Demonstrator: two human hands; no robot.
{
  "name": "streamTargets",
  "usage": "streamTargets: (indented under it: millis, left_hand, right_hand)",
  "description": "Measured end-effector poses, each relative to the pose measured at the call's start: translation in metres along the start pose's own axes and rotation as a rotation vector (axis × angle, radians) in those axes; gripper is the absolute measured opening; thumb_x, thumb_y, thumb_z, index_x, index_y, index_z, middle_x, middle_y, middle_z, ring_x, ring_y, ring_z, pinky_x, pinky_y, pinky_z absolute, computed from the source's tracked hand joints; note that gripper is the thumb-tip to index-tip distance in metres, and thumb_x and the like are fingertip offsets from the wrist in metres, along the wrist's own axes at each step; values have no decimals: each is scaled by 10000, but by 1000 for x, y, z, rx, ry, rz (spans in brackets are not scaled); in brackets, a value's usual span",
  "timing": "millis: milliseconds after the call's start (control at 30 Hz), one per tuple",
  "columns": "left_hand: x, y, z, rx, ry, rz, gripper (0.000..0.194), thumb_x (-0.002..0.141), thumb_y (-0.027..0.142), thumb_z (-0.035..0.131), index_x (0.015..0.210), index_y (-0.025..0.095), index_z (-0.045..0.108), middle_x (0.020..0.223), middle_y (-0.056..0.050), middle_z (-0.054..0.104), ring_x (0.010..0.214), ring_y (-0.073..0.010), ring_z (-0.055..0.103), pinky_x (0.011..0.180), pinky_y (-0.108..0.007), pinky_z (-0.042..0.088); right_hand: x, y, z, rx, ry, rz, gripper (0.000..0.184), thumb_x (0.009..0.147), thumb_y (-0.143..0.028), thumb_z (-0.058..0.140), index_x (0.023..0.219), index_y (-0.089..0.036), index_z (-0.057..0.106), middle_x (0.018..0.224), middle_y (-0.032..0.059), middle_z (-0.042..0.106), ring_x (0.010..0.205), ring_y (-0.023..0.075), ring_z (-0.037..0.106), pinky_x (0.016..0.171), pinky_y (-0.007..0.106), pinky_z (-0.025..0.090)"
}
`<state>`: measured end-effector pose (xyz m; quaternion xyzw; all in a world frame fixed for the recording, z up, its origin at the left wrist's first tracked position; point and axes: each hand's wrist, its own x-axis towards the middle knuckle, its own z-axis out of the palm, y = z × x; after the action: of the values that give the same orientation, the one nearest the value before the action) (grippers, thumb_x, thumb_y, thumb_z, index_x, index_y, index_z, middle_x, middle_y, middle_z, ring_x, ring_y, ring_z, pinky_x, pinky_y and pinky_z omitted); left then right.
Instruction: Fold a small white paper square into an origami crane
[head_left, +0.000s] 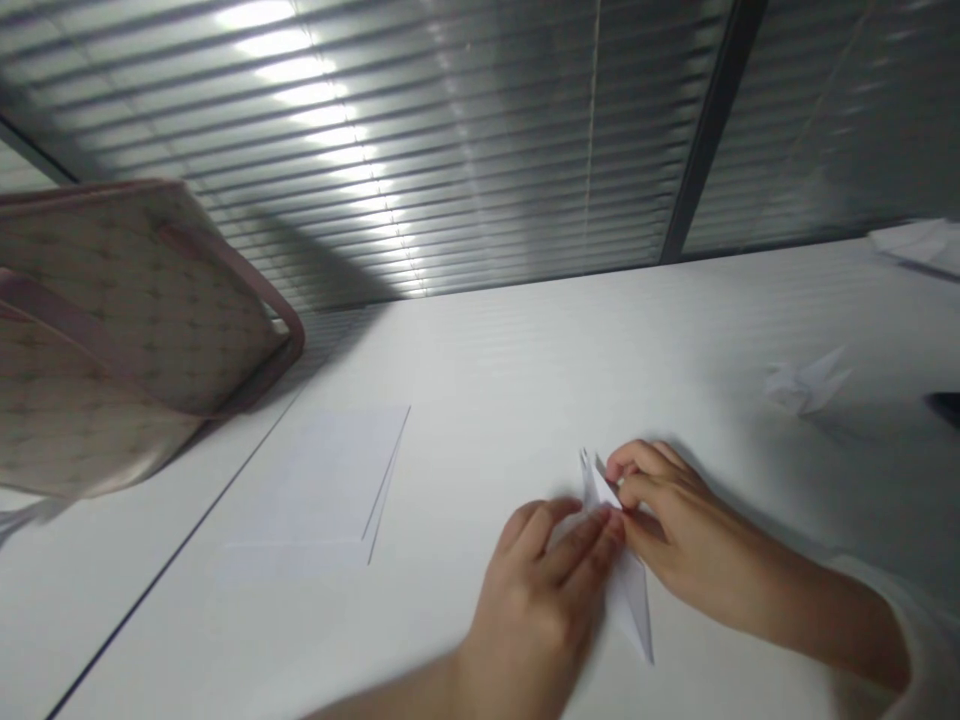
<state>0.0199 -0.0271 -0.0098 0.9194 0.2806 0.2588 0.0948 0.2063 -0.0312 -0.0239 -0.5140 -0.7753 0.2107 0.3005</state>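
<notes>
My hands meet over a folded white paper piece on the white table. It is long and pointed, with one tip rising between my fingers and another reaching toward me on the table. My left hand presses its fingertips against the middle of the paper from the near side. From the right, my right hand pinches the upper part between thumb and fingers. The middle of the paper is hidden by my fingers, and both hands are slightly blurred.
A stack of white paper sheets lies left of my hands. A small folded paper crane sits to the right. A beige patterned bag with pink trim stands at the left. Window blinds run behind the table.
</notes>
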Motion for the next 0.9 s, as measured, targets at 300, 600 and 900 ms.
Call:
streamTargets:
  millis: [300,600,900]
  left_hand:
    - [-6,2,0,189,-146,116,381,887,162,492,1216,-17,562,1270,-172,571,1202,-317,524,1006,-400,483]
    - [-5,4,0,237,-82,132,357,909,154,444,1202,-1,576,1263,-162,580,1192,-287,535,999,-379,483]
    - [-3,7,-1,289,-91,149,376,903,162,442,1210,-18,565,1259,-161,583,1180,-275,548,1005,-365,477]
  right_hand:
    - [9,-6,-6,-2,-59,78,215,858,-72,451,674,-184,463,948,83,515,951,210,478,836,402,453]
    - [11,-12,-10,-59,-104,106,164,862,-72,431,738,-164,487,898,94,508,884,214,463,816,431,448]
    - [-2,1,1,-165,-23,68,77,893,-133,458,842,-190,460,918,65,489,891,211,456,805,406,435]
